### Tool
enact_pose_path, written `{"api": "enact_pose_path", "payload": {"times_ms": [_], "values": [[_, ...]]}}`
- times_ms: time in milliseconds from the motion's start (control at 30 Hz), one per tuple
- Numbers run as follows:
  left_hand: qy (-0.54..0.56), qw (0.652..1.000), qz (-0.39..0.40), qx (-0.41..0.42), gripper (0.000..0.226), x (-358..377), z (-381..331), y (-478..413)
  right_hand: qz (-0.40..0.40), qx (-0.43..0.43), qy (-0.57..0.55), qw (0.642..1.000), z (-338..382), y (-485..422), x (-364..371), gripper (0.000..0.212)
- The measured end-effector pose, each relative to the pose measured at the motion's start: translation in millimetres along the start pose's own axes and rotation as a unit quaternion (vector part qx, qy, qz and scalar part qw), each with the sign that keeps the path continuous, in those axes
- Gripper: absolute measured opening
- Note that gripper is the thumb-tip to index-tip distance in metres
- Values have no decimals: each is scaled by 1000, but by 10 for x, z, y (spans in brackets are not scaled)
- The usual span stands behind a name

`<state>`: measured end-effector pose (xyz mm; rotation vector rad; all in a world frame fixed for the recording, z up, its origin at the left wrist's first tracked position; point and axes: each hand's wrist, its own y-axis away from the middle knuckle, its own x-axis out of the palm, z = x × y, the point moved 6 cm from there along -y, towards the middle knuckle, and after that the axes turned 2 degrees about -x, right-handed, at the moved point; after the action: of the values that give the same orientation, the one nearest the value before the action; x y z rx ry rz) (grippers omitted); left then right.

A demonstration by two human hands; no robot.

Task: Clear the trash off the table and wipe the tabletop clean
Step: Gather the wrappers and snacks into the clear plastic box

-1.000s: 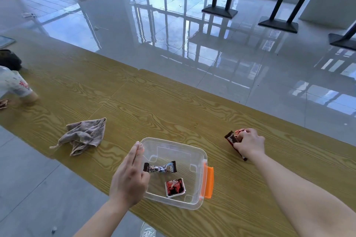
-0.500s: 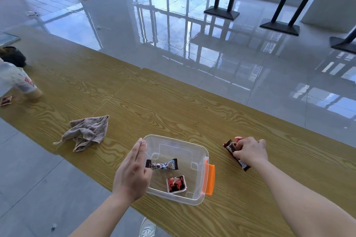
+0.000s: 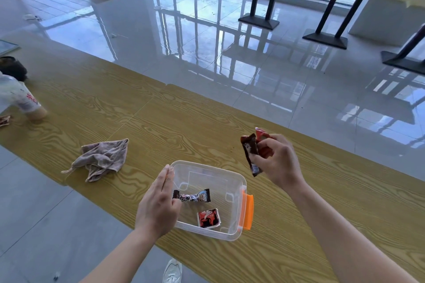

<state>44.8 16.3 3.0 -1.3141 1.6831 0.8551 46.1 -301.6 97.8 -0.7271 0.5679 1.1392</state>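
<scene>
A clear plastic box (image 3: 236, 178) with an orange latch (image 3: 247, 211) stands on the wooden table (image 3: 184, 126). Inside it lie a twisted dark candy wrapper (image 3: 192, 196) and a red square wrapper (image 3: 208, 218). My left hand (image 3: 157, 207) rests flat against the box's left wall, fingers straight. My right hand (image 3: 279, 163) is lifted above the table to the right of the box and pinches a dark brown wrapper (image 3: 250, 153) together with a red wrapper (image 3: 264, 140). A crumpled grey-brown cloth (image 3: 103, 158) lies to the left of the box.
At the far left another person's arm in a white sleeve (image 3: 20, 101) rests on the table beside a dark object (image 3: 12, 68). Small brown crumbs (image 3: 232, 150) mark the wood near my right hand. Black-legged tables (image 3: 322, 7) stand across the glossy floor.
My right hand has lifted the two wrappers off the tabletop and brought them up and toward the box. My left hand has stayed against the box.
</scene>
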Motion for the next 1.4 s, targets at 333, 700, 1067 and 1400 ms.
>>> {"api": "enact_pose_path", "payload": {"times_ms": [333, 700, 1067, 1400], "values": [[17, 1000, 0, -3, 79, 1, 24, -1, 199, -124, 20, 972, 687, 604, 870, 22], [22, 1000, -14, 4, 82, 9, 33, -5, 303, -125, 257, 909, 673, 923, 1375, 18], [29, 999, -14, 2, 83, 9, 23, 1, 220, -64, 108, 967, 520, 844, 1151, 19], [45, 999, -7, 13, 75, 39, 50, -29, 78, -32, 30, 996, 365, 820, 737, 24]]}}
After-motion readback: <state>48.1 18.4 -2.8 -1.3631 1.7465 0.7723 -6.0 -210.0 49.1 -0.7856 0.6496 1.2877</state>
